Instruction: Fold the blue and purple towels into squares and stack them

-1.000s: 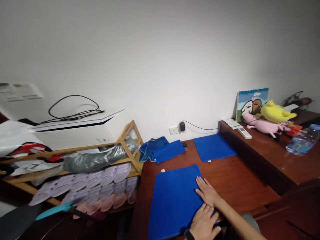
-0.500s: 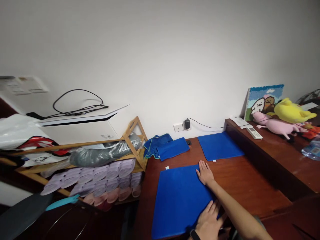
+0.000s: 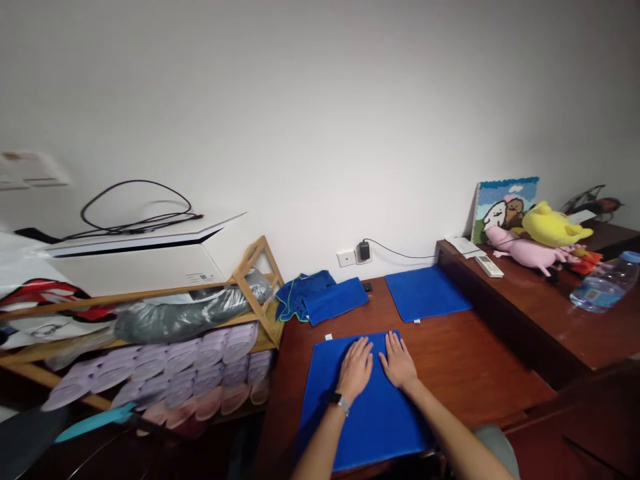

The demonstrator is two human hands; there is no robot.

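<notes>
Blue cloth (image 3: 383,427): front-left corner of the tabletop (image 3: 480,360), looks pretty flat
Left hand (image 3: 356,368): just hopped up near its far edge, palm down, fingers loosely together
Right hand (image 3: 400,363): flat too, thumb out
Smoothing: nearly done imo

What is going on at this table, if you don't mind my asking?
A person has both hands, palms down, on a blue cloth spread on the wooden table. The left hand, with a watch at its wrist, lies near the cloth's far edge; the right hand lies at its far right corner. Neither hand grips anything. Towards the wall lie a second flat blue cloth, a folded one and a crumpled one.
</notes>
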